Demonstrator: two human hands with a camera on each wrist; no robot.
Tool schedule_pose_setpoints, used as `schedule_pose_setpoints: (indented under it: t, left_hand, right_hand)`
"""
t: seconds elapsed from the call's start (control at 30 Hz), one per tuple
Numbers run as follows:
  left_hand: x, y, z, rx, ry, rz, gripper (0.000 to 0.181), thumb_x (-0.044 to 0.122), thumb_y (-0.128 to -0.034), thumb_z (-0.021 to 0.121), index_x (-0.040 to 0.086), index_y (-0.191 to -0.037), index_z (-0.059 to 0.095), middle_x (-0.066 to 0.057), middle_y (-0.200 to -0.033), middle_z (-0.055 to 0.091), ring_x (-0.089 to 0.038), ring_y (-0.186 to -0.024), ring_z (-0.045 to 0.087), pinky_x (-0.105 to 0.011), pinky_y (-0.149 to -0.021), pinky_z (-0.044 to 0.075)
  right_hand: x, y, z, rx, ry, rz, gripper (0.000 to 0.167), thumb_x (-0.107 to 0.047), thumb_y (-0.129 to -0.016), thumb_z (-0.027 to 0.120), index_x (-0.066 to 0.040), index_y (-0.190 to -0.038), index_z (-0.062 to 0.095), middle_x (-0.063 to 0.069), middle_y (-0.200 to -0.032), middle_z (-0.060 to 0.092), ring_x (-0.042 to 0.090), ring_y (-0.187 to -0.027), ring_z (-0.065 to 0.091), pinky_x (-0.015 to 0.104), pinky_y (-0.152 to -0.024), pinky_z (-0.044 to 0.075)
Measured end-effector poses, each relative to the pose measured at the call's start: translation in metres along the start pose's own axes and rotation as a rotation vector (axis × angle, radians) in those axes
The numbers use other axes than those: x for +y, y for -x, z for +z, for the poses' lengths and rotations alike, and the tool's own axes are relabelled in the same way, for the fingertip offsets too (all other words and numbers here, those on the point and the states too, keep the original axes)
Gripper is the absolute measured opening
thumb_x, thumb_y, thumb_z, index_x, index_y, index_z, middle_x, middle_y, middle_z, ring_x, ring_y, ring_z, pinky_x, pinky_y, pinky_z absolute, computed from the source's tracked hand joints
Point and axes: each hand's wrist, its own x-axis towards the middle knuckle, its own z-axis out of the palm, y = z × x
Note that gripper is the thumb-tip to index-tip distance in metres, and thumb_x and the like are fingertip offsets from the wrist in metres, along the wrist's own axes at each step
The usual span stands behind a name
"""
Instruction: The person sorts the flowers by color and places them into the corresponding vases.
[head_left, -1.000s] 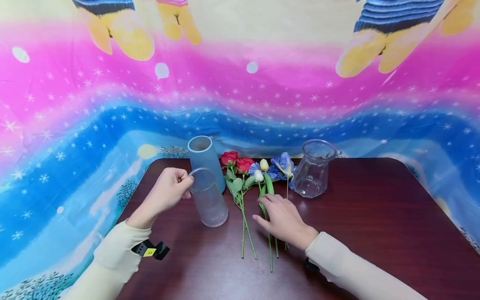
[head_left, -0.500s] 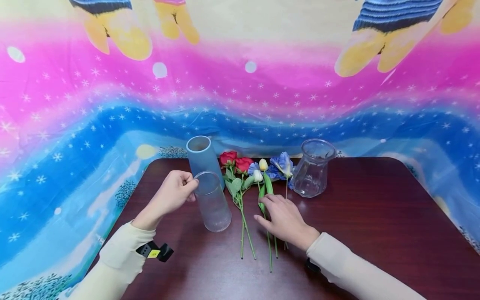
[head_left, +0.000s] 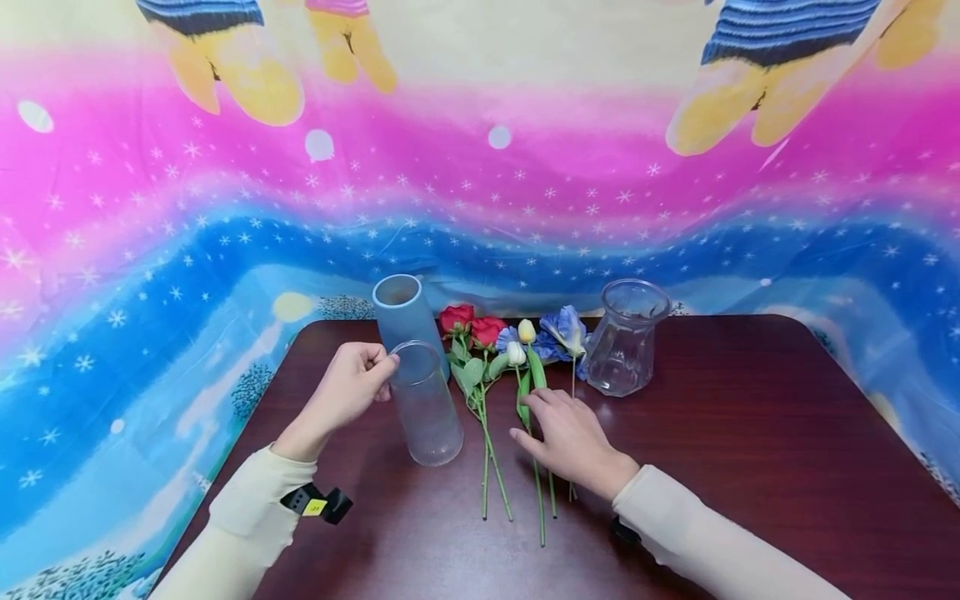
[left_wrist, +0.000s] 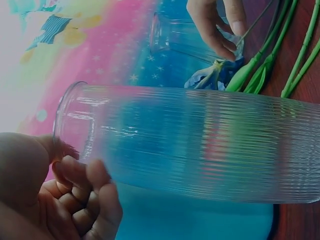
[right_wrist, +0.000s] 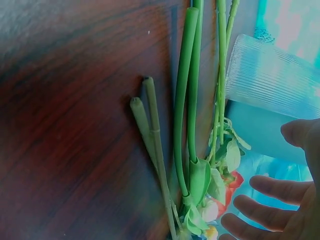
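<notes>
Over the tulips, the right hand is hanging loose, fingers spread, not gripping anything; I can't tell if it is touching them. The left hand is pinching the rim of the ribbed clear vase, which is standing left of the flowers. Behind it the blue vase is waiting. The red roses and blue flowers are lying on the table, with the other glass vase sitting beside them. No flowers are poking out of any vase, so all the flower work seems to be waiting.
</notes>
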Motion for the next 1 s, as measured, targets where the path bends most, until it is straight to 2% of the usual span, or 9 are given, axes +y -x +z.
schedule_pose_setpoints:
  t: [0.17, 0.33, 0.4, 0.53, 0.57, 0.63, 0.77, 0.87, 1.0]
  left_hand:
    - [-0.003, -0.001, 0.003, -0.004, 0.026, 0.008, 0.039, 0.013, -0.1026, 0.054, 0.005, -0.066, 0.043, -0.003, -0.051, 0.045, -0.015, -0.047, 0.045, -0.027, -0.048, 0.035]
    - [-0.006, -0.001, 0.005, 0.013, 0.047, 0.002, 0.04, 0.013, -0.1032, 0.054, 0.005, -0.066, 0.041, -0.001, -0.051, 0.04, -0.013, -0.045, 0.04, -0.026, -0.046, 0.032]
    - [0.0, 0.003, 0.005, 0.018, 0.063, 0.0, 0.04, 0.011, -0.1029, 0.053, 0.004, -0.066, 0.04, 0.001, -0.051, 0.037, -0.011, -0.045, 0.037, -0.025, -0.046, 0.03]
    - [-0.002, 0.002, 0.007, 0.039, 0.08, 0.007, 0.041, 0.009, -0.103, 0.052, 0.004, -0.065, 0.039, 0.003, -0.052, 0.034, -0.01, -0.045, 0.035, -0.025, -0.045, 0.028]
    - [-0.003, 0.003, 0.007, 0.044, 0.088, 0.016, 0.041, 0.009, -0.1028, 0.052, 0.004, -0.065, 0.039, 0.003, -0.052, 0.035, -0.01, -0.045, 0.036, -0.025, -0.045, 0.028]
    - [-0.012, 0.0, 0.009, 0.057, 0.095, 0.022, 0.041, 0.013, -0.1033, 0.053, 0.005, -0.065, 0.04, 0.002, -0.053, 0.035, -0.012, -0.046, 0.037, -0.026, -0.045, 0.028]
    - [-0.013, 0.002, 0.01, 0.067, 0.11, 0.025, 0.041, 0.015, -0.1036, 0.053, 0.006, -0.065, 0.041, 0.002, -0.053, 0.036, -0.013, -0.046, 0.038, -0.027, -0.044, 0.029]
    - [-0.014, 0.002, 0.011, 0.074, 0.12, 0.028, 0.042, 0.014, -0.1034, 0.054, 0.004, -0.065, 0.041, 0.002, -0.052, 0.036, -0.013, -0.046, 0.037, -0.026, -0.044, 0.028]
    - [-0.015, 0.001, 0.012, 0.084, 0.128, 0.039, 0.042, 0.012, -0.103, 0.054, 0.002, -0.065, 0.04, 0.001, -0.052, 0.037, -0.012, -0.047, 0.036, -0.025, -0.044, 0.027]
  right_hand:
    - [0.0, -0.002, 0.001, 0.018, -0.011, 0.0, 0.046, -0.044, -0.09, 0.072, -0.009, -0.12, 0.07, 0.009, -0.119, 0.07, 0.029, -0.107, 0.067, 0.049, -0.089, 0.055]
    - [-0.003, -0.006, 0.002, 0.007, -0.026, -0.002, 0.047, -0.044, -0.091, 0.071, -0.008, -0.121, 0.069, 0.009, -0.119, 0.071, 0.029, -0.106, 0.068, 0.048, -0.087, 0.056]
    - [-0.006, -0.008, 0.002, -0.007, -0.032, -0.001, 0.048, -0.045, -0.092, 0.07, -0.008, -0.123, 0.069, 0.009, -0.118, 0.072, 0.029, -0.106, 0.068, 0.047, -0.085, 0.057]
    - [-0.012, -0.014, 0.004, -0.032, -0.038, -0.003, 0.048, -0.046, -0.093, 0.069, -0.01, -0.124, 0.068, 0.008, -0.116, 0.073, 0.027, -0.103, 0.07, 0.045, -0.078, 0.058]
    - [-0.013, -0.016, 0.004, -0.035, -0.036, -0.007, 0.047, -0.046, -0.093, 0.069, -0.01, -0.123, 0.069, 0.007, -0.113, 0.073, 0.026, -0.099, 0.071, 0.044, -0.075, 0.058]
    - [-0.016, -0.019, 0.006, -0.05, -0.035, -0.01, 0.045, -0.046, -0.092, 0.069, -0.01, -0.12, 0.069, 0.006, -0.104, 0.074, 0.023, -0.089, 0.071, 0.041, -0.066, 0.056]
    - [-0.022, -0.025, 0.01, -0.094, -0.035, -0.01, 0.04, -0.047, -0.092, 0.068, -0.01, -0.107, 0.069, -0.001, -0.078, 0.063, 0.016, -0.066, 0.06, 0.034, -0.05, 0.044]
    - [-0.024, -0.03, 0.016, -0.127, -0.025, -0.001, 0.035, -0.047, -0.092, 0.069, -0.011, -0.095, 0.066, -0.004, -0.069, 0.052, 0.012, -0.058, 0.05, 0.032, -0.047, 0.038]
    - [-0.026, -0.035, 0.023, -0.158, -0.007, 0.01, 0.033, -0.046, -0.092, 0.07, -0.014, -0.086, 0.063, -0.004, -0.066, 0.049, 0.012, -0.056, 0.05, 0.032, -0.046, 0.039]
